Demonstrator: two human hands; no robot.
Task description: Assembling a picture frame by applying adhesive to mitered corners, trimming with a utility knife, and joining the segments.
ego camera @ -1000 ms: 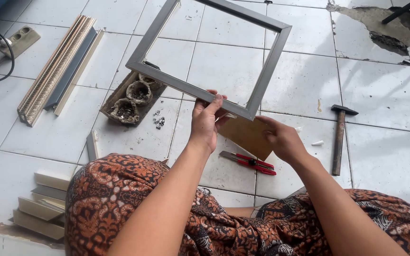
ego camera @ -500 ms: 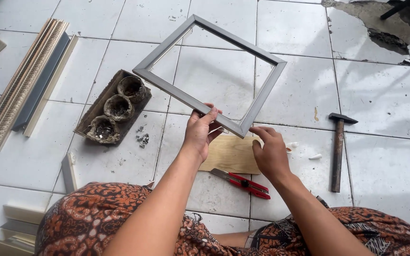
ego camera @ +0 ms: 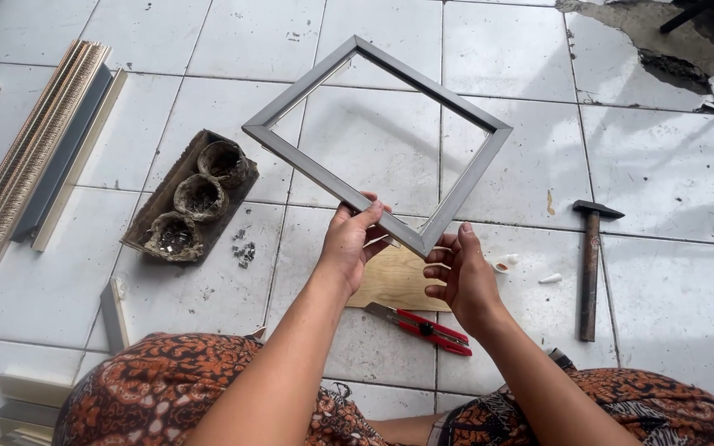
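Grey frame: a square picture frame (ego camera: 378,140) of grey moulding, empty inside, held in the air above the floor with one corner toward the person, so it looks like a diamond.
Left hand: the left hand (ego camera: 355,239) is clenched on the frame side at about 7 o'clock from the frame's middle, thumb on top.
Right hand: the right hand (ego camera: 459,272) has its fingertips under the near corner at 6 o'clock; I judge it is grasping the frame lightly, with the fingers bent.
Change: since one second ago the frame has been turned; earlier a flat side faced the person, now a corner does. It has also come up closer to the camera. This suggests the joints at the corners are being looked at.
Other difference: the right hand, which was resting down by the board, has come up to the frame.
Below the frame: a pale wooden board (ego camera: 394,281) lies on the tile floor (ego camera: 671,289), and a red-handled cutter (ego camera: 427,326) lies at its near edge.
At 3 o'clock: a hammer (ego camera: 591,268) lies well apart.
At 9 o'clock: a dark tray (ego camera: 188,198) with three round cups, with small metal pieces beside it.
Farther at 9 o'clock: long moulding strips (ego camera: 35,153) lie on the floor.
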